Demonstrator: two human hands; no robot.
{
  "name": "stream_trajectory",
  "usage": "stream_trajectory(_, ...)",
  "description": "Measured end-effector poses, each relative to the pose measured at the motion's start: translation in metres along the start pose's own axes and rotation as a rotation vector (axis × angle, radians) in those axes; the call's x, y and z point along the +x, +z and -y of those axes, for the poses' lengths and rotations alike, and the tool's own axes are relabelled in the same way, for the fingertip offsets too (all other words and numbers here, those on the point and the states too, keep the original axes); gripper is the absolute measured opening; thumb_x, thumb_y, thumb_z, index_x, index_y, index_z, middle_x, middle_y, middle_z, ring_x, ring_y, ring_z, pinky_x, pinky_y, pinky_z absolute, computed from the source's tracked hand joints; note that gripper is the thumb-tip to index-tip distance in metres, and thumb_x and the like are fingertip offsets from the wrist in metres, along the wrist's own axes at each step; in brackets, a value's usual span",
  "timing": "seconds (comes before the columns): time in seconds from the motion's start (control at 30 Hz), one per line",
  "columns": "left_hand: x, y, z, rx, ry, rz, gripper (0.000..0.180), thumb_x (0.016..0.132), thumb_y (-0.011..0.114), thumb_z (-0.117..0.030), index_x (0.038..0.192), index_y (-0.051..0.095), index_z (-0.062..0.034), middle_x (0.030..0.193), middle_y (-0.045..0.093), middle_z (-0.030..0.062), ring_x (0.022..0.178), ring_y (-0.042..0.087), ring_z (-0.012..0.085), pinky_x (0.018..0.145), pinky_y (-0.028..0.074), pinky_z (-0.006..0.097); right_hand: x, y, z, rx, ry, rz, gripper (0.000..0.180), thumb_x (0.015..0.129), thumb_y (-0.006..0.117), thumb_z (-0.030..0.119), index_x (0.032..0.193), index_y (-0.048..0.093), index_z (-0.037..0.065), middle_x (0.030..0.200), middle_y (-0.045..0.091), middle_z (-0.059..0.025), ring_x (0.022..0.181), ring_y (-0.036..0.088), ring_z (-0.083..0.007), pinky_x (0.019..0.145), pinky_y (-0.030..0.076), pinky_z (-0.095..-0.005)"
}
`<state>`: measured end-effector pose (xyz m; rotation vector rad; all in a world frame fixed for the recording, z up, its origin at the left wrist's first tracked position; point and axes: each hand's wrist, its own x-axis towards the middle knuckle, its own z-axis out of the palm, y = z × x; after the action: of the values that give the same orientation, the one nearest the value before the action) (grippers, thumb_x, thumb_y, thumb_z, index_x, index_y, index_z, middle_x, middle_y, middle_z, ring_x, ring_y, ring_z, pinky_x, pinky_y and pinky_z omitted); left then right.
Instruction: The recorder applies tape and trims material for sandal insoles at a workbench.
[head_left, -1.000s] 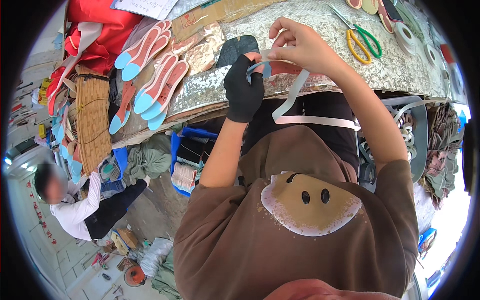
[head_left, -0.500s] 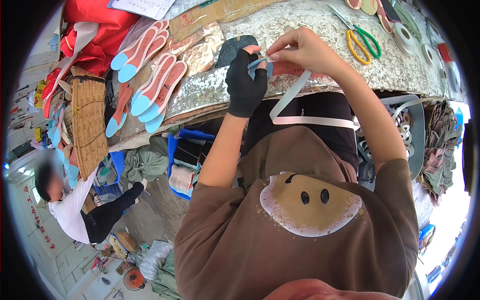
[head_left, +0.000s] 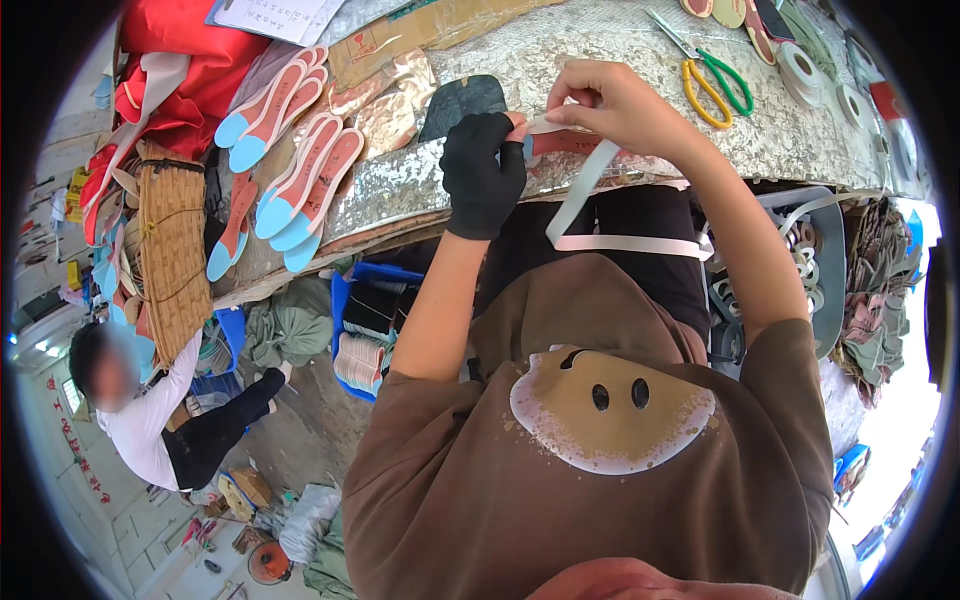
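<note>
My left hand (head_left: 484,172), in a black glove, pinches one end of a pale pink strip (head_left: 585,190) at the edge of the silvery worktable (head_left: 600,40). My bare right hand (head_left: 610,100) grips the same strip just to the right, together with a small reddish piece (head_left: 565,143). The strip loops down from my hands across my lap. A dark insole-shaped piece (head_left: 462,98) lies on the table just behind my left hand.
Several pink and blue shoe insoles (head_left: 290,150) lie on the table's left part beside red fabric (head_left: 190,70). Scissors with yellow and green handles (head_left: 712,75) and tape rolls (head_left: 805,65) lie at the right. Another person (head_left: 150,420) sits low on the left. A blue crate (head_left: 365,320) stands under the table.
Both hands stay together on the strip at the table edge; they have shifted slightly along it, and the view has moved a little.
</note>
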<state>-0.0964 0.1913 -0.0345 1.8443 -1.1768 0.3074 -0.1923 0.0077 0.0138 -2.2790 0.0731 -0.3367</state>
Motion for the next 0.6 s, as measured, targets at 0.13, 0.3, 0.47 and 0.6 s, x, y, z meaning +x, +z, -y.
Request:
stream_trajectory(0.13,0.0,-0.004,-0.004,-0.03,-0.074,0.038,0.008,0.084,0.068,-0.007,0.091,0.067,-0.0048,0.082,0.066,0.0124,0.077,0.065,0.0288,0.07,0.05,0.035,-0.003,-0.002,-0.009,0.057,-0.059,0.04,0.011,0.08,0.073,0.011,0.084,0.068,0.001,0.068,0.052,-0.0036,0.062,0.047,-0.0145,0.061,0.04,-0.0293)
stream_trajectory(0.3,0.022,-0.021,-0.006,-0.043,-0.07,0.194,0.008,0.084,0.065,-0.013,0.087,0.069,-0.0064,0.082,0.067,0.0134,0.076,0.065,0.0308,0.069,0.05,0.038,-0.009,0.007,-0.003,-0.073,-0.058,0.025,0.009,0.08,0.07,0.011,0.081,0.067,0.003,0.072,0.058,-0.008,0.068,0.057,-0.022,0.062,0.045,-0.0332)
stream_trajectory(0.47,0.049,-0.019,-0.012,0.064,0.1,0.489,0.014,0.08,0.059,-0.018,0.084,0.07,-0.0103,0.08,0.067,0.0137,0.078,0.065,0.0342,0.069,0.051,0.043,-0.015,0.018,0.013,-0.464,-0.077,-0.071,0.011,0.083,0.063,0.014,0.077,0.059,0.005,0.081,0.059,-0.0091,0.075,0.062,-0.0309,0.063,0.05,-0.039)
stream_trajectory(0.6,0.056,-0.012,-0.017,0.177,0.102,0.51,0.015,0.079,0.057,-0.015,0.086,0.07,-0.0117,0.078,0.067,0.0127,0.078,0.065,0.0335,0.069,0.051,0.043,-0.024,0.009,0.015,-0.644,-0.011,0.047,0.01,0.077,0.064,0.007,0.086,0.061,0.005,0.089,0.06,-0.0084,0.082,0.066,-0.0295,0.067,0.054,-0.0388)
